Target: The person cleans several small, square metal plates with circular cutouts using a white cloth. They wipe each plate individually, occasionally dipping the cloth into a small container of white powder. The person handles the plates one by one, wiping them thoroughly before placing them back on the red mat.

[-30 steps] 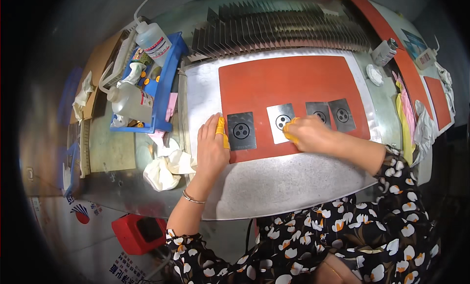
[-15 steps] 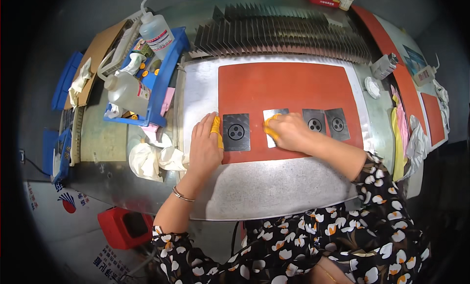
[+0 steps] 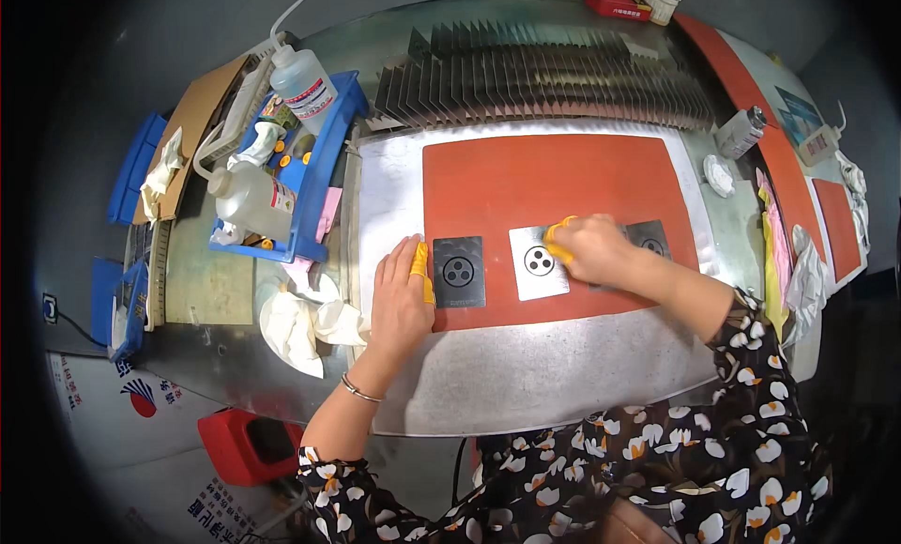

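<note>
My left hand lies flat at the left edge of an orange-red mat, fingers stretched out and a yellow finger cot on its thumb side. Just right of it rests a dark square metal plate printed with a ring of round dots. A brighter, shiny plate of the same pattern lies further right. At its upper right edge my right hand is closed, yellow cots on its fingertips; whatever they hold is hidden. Behind that hand another dark plate shows partly, and more plate is covered by the forearm.
Thin dark plates stand in a row behind the mat. At left, a blue tray holds a squeeze bottle and another bottle. Crumpled white cloths lie nearby. A metal can and pink-yellow cloths are at right.
My right hand has slid rightward across the shiny plate, uncovering its dot pattern and now covering the plates to the right. The left hand stays beside the mat's edge. The whole view has shifted slightly.
</note>
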`<state>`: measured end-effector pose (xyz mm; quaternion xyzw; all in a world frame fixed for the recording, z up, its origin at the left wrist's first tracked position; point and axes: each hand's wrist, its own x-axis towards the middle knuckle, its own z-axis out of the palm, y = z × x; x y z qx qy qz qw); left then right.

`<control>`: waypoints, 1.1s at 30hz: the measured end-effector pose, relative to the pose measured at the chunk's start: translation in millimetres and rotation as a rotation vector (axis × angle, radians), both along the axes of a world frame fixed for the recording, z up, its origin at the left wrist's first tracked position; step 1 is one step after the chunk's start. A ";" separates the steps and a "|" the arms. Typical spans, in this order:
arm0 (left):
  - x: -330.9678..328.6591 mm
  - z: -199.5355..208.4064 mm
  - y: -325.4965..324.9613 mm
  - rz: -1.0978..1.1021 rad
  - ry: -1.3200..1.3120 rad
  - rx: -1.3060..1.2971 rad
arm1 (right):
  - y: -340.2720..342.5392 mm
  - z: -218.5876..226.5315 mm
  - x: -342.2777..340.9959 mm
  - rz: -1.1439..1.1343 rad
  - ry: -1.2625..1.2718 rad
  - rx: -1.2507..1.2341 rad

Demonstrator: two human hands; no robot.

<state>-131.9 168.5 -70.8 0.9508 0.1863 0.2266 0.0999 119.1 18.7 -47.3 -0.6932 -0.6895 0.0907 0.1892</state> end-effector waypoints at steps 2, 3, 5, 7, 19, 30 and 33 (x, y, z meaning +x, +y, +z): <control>-0.3 -0.4 1.7 0.013 -0.009 0.011 | 4.9 1.1 2.1 -0.046 0.000 -0.010; 3.6 -1.9 1.1 0.000 -0.015 0.006 | 13.1 1.4 -5.0 -0.051 -0.015 0.016; 5.8 0.3 0.8 -0.008 -0.010 0.016 | 19.8 2.0 -7.3 -0.023 -0.033 0.034; 3.8 3.3 -0.1 -0.006 -0.001 -0.012 | 27.1 5.4 -7.5 0.031 -0.042 0.014; 4.5 4.7 -1.8 0.033 0.031 -0.046 | 24.3 6.5 10.1 0.072 -0.041 -0.034; 5.1 5.1 -0.1 0.006 0.040 -0.001 | 35.4 6.7 20.6 0.260 -0.016 0.034; 2.7 10.3 -0.6 -0.010 0.067 -0.053 | 54.9 9.3 17.5 0.401 -0.029 -0.032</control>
